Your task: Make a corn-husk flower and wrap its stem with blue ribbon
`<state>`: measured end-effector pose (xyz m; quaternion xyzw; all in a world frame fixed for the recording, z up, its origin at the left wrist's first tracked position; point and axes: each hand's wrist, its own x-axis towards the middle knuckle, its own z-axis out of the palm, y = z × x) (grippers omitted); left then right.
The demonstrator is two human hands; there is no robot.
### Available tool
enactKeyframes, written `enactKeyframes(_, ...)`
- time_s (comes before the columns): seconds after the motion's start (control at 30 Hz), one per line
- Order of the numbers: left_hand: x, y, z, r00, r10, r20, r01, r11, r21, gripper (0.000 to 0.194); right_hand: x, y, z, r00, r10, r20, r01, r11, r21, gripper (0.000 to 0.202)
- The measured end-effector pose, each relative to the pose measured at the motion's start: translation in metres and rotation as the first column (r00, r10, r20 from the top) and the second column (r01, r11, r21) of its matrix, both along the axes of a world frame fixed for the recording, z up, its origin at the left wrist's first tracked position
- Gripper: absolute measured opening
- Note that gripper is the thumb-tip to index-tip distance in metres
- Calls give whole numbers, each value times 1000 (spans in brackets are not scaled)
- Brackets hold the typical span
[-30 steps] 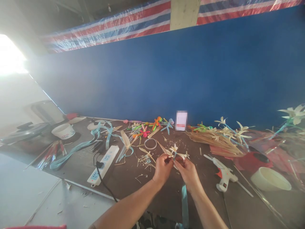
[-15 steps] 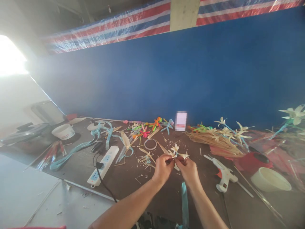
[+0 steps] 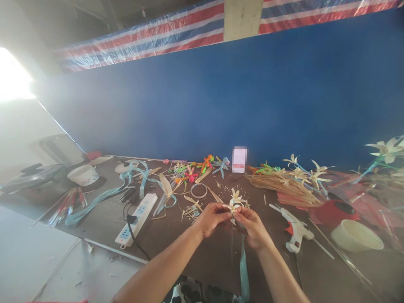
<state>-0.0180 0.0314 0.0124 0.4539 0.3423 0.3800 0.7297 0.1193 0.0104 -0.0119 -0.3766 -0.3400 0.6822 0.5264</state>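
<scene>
A cream-white artificial flower (image 3: 235,202) with narrow pointed petals is held above the dark table. My left hand (image 3: 212,219) pinches it from the left, thumb and fingers closed on the petals. On the other side my right hand (image 3: 252,226) is closed around its lower part, where my fingers hide the stem. From under the right hand a light-blue ribbon (image 3: 244,271) hangs down toward me. Pale scraps (image 3: 191,210) of dried strips lie just past the left hand, and a clear ring (image 3: 199,191) rests behind them.
A white glue gun (image 3: 296,231) and a cream bowl (image 3: 356,235) stand to the right, near finished flowers (image 3: 315,174) and dried strips (image 3: 280,187). Leftward are a power strip (image 3: 139,221) with a plugged-in black cable, blue ribbon (image 3: 94,208), and a white cup (image 3: 83,175).
Both hands have turned the flower, so its petals now face differently and the blossoms sit closer together. The left hand has moved slightly left and the blue ribbon has shifted.
</scene>
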Motion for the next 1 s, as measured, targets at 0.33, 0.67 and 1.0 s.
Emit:
enactKeyframes(0.33,-6,6,-1,998,14,-58,-16,999,-42,30,1,5,-2,977,-33,210,13,995,96,26)
enactKeyframes(0.67,-8,11,-14,994,99,-37,-103,982,-161,28,1,10,-11,861,-168,480,46,966,255,26)
enactKeyframes(1.0,-10,14,-17,970,42,-239,-54,998,-41,21,1,12,-15,726,-216,653,-7,947,321,14)
